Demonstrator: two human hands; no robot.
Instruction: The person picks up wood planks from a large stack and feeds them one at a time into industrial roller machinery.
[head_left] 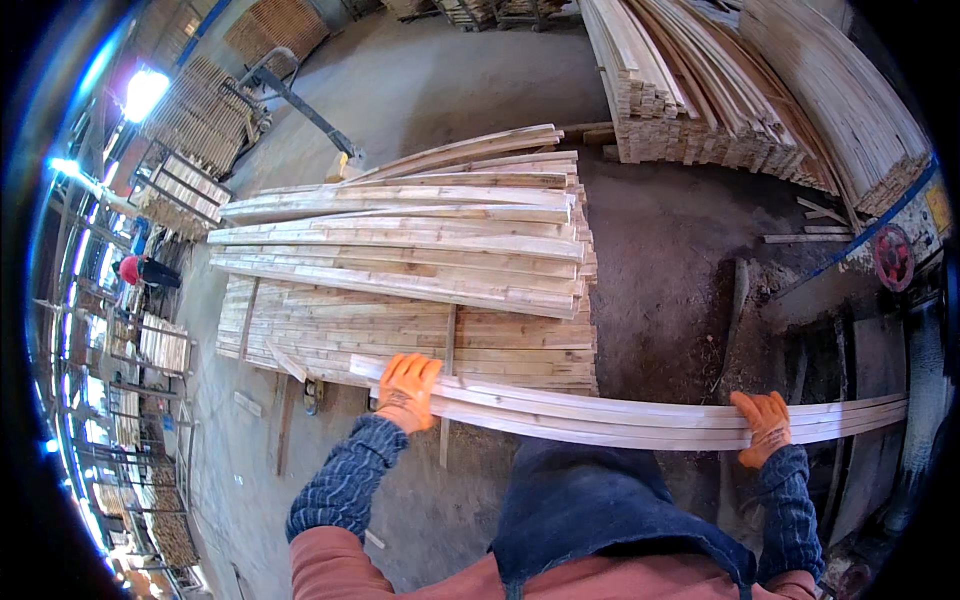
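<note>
Across my front I hold a small bundle of long, pale wooden boards (pixel 590 415), lying side by side. My left hand (pixel 409 392), in an orange glove, is closed around the bundle near its left end. Farther along to the right, my right hand (pixel 765 428), gloved the same way, grips the boards with its fingers over the far edge. Just beyond the bundle is a wide stack of boards (pixel 520 362), with more loose boards (pixel 420 240) heaped on its far part. A thin crosswise stick (pixel 449 335) lies over the stack's near layer.
Tall piles of long boards (pixel 690 130) stand at the far right. A machine with a red handwheel (pixel 893 257) is at the right edge. Behind the stack stands a pallet jack (pixel 310 112). Racks of timber (pixel 165 345) line the left, where a person in a red cap (pixel 140 270) is.
</note>
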